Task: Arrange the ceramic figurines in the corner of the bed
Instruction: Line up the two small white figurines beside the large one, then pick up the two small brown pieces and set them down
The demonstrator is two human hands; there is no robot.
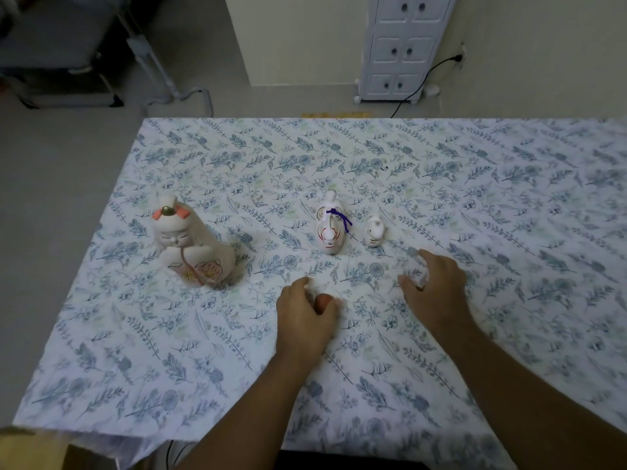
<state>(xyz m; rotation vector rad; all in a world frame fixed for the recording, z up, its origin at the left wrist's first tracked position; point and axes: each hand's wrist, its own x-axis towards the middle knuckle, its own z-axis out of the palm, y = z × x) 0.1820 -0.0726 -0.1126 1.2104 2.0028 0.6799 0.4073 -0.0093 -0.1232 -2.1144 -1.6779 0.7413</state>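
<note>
A large white ceramic doll with pink hair bows and a flower on its robe stands near the left edge of the bed. In the middle lie a white figurine with a purple ribbon and a tiny white figurine just right of it. My left hand is closed over a small white figurine with a reddish part, low on the sheet. My right hand curls around a blurred small white figurine, mostly hidden by the fingers.
The bed is covered by a white sheet with blue leaf print. Its far left corner meets grey floor. Beyond the far edge stand a white cabinet with a black cable, and a metal stand.
</note>
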